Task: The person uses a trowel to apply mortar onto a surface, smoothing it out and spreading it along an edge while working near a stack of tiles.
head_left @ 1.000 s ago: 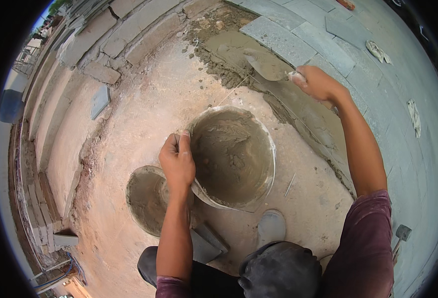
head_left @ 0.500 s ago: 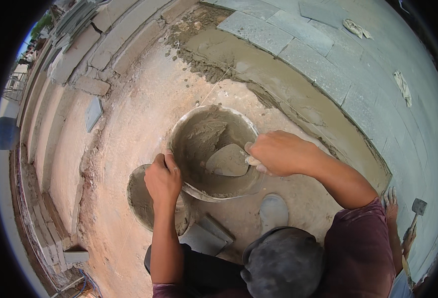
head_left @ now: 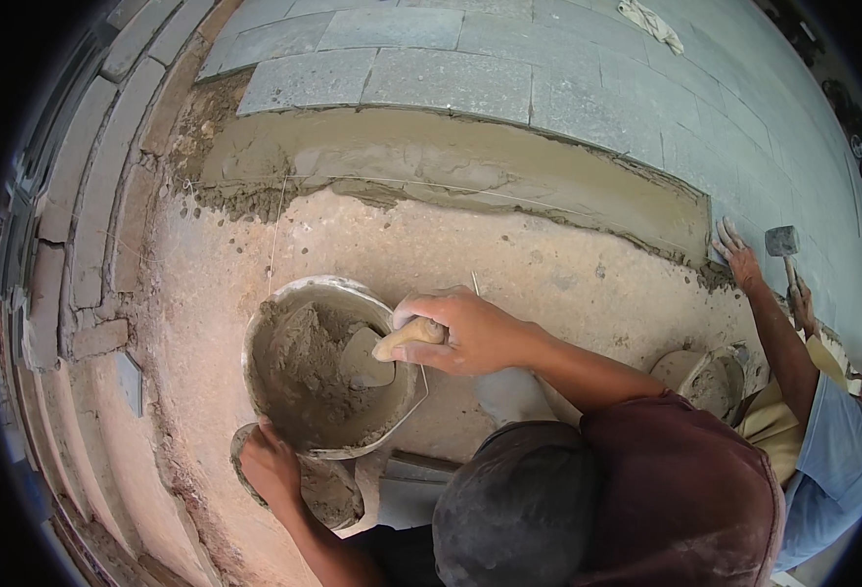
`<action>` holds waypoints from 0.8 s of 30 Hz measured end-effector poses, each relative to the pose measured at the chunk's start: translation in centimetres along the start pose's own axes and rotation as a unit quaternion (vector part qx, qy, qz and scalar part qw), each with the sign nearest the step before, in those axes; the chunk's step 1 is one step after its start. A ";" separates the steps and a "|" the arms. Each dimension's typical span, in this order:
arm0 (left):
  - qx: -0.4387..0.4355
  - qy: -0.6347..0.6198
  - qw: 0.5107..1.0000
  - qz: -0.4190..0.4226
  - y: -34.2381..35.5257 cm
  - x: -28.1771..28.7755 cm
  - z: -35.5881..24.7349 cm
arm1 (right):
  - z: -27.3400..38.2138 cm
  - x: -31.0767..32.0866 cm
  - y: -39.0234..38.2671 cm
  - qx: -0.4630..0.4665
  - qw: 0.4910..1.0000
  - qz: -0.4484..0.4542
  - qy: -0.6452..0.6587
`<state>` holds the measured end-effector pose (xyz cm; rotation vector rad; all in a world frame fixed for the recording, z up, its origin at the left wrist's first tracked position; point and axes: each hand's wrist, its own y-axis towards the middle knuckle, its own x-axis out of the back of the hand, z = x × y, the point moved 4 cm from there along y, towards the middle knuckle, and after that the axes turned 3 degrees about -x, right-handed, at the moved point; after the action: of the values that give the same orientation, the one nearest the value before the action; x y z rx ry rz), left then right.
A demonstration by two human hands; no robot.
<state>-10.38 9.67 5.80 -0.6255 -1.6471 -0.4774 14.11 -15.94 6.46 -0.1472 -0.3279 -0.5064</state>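
Note:
In my right hand (head_left: 462,335) is a trowel (head_left: 361,360), my fingers closed round its pale wooden handle. Its blade rests in the grey wet mortar (head_left: 304,377) inside a large bucket (head_left: 329,454) with a whitish rim. My left hand (head_left: 271,462) is closed at the near left rim of this bucket, its thumb side against the edge. Beneath that hand stands a smaller bucket (head_left: 355,509), also with mortar in it and partly covered by my hand and forearm.
Ahead lies a smooth mortar bed (head_left: 431,157) beside laid grey stone slabs (head_left: 451,78), with a string line (head_left: 402,180) along it. At right a co-worker's hand (head_left: 737,256) touches the paving; their other holds a mallet (head_left: 782,242). Another bucket (head_left: 710,382) stands nearby. Stone steps (head_left: 108,196) rise at left.
The view has turned, showing more of the co-worker at right. The trowel blade, flatter before, is now tilted in the mortar with its handle raised. My left hand remains at the bucket rim.

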 end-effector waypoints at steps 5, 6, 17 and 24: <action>-0.022 -0.023 0.999 0.008 -0.1 -0.4 0.7 | -0.9 -1.1 -0.3 0.022 0.996 -0.019 -0.080; -0.033 -0.022 0.999 0.004 -0.2 -0.5 0.6 | -1.0 -1.0 -0.7 0.005 0.996 -0.003 -0.085; -0.045 -0.060 0.995 0.073 1.3 -0.4 2.2 | -5.7 -1.3 -4.7 -0.108 0.952 -0.178 0.224; -0.062 -0.087 0.989 0.102 1.2 -0.8 3.1 | -8.5 -2.8 -5.9 -0.183 0.946 -0.149 0.222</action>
<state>-11.86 12.46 4.48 -0.9411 -1.7030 -0.3859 11.16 -21.62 -2.11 -0.3389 0.1942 -0.8795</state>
